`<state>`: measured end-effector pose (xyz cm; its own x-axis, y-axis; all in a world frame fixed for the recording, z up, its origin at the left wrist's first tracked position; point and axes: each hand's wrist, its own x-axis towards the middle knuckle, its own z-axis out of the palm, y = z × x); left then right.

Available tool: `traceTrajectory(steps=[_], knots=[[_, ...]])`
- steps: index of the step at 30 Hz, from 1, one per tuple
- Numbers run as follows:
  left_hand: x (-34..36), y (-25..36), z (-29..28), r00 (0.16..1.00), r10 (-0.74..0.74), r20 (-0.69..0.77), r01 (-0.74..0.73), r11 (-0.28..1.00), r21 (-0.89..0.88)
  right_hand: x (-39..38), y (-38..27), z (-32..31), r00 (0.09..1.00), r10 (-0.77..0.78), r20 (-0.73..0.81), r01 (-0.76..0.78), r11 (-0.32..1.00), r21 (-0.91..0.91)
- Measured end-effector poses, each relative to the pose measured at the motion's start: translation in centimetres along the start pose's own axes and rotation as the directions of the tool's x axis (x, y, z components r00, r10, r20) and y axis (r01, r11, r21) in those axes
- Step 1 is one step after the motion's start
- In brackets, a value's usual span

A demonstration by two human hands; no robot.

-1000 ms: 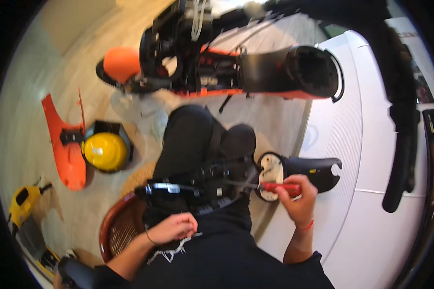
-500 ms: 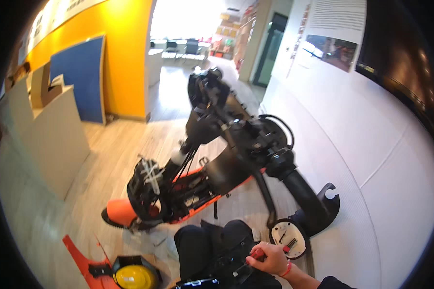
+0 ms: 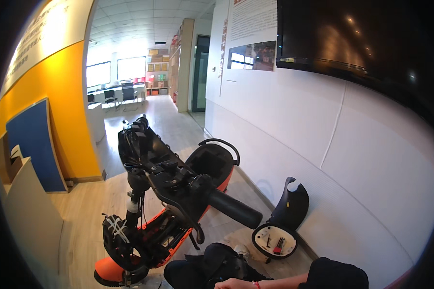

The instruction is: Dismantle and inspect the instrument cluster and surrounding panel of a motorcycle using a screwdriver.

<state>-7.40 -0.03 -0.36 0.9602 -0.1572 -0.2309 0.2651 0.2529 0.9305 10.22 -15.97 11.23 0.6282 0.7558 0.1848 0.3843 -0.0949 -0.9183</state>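
My right hand (image 3: 232, 283) lies at the lower edge, over my dark-trousered lap, with a red band on its wrist. Its fingers are mostly cut off by the frame, so what they hold, if anything, is hidden. My left hand is out of view. Ahead stands an electric scooter (image 3: 173, 180) with black handlebars and an orange body, its inner frame and wiring exposed. The black right grip (image 3: 236, 207) points toward me. A cream, black-rimmed tray-like part (image 3: 260, 235) rests on the floor, bearing a red tool (image 3: 278, 246) and small dark pieces.
A black curved panel (image 3: 294, 204) leans by the white wall (image 3: 361, 192) on the right. A large dark screen (image 3: 361, 48) hangs above. At left stand a pale partition (image 3: 33, 221) and a blue board (image 3: 31, 144) against a yellow wall. Desks and chairs are far back.
The view has tilted up, and the scooter appears farther left. My right hand, earlier gripping a red-handled tool in sight, now shows only partly at the bottom. The yellow helmet has left view.
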Motion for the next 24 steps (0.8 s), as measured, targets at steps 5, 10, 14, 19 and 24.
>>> traceTrajectory(steps=[5, 10, 14, 19, 24], knots=[[-0.2, 0.3, 0.1, 1.0, -0.024, -0.016, 0.024, 1.0, 0.008, 0.7, -0.6, -1.1, 0.988, 0.077, -0.133, -0.069, 0.996, 0.064], [-0.5, 0.6, 0.4, 1.0, -0.015, -0.011, 0.015, 0.999, -0.046, 0.7, -2.2, -1.6, 0.99, 0.092, -0.107, -0.084, 0.994, 0.074], [-0.6, 0.8, 0.7, 1.0, -0.008, -0.017, 0.006, 0.996, -0.093, 0.4, -2.2, -0.8, 0.978, 0.174, -0.114, -0.161, 0.98, 0.113], [-0.1, 0.9, 0.4, 0.997, -0.047, -0.062, 0.034, 0.98, -0.198, 0.8, 2.4, 0.4, 0.965, 0.227, 0.134, -0.161, 0.909, -0.384], [-0.6, 1.3, -0.1, 0.971, -0.174, -0.163, 0.106, 0.928, -0.358, -0.1, 3.9, 1.5, 0.926, 0.327, 0.187, -0.212, 0.863, -0.459]])
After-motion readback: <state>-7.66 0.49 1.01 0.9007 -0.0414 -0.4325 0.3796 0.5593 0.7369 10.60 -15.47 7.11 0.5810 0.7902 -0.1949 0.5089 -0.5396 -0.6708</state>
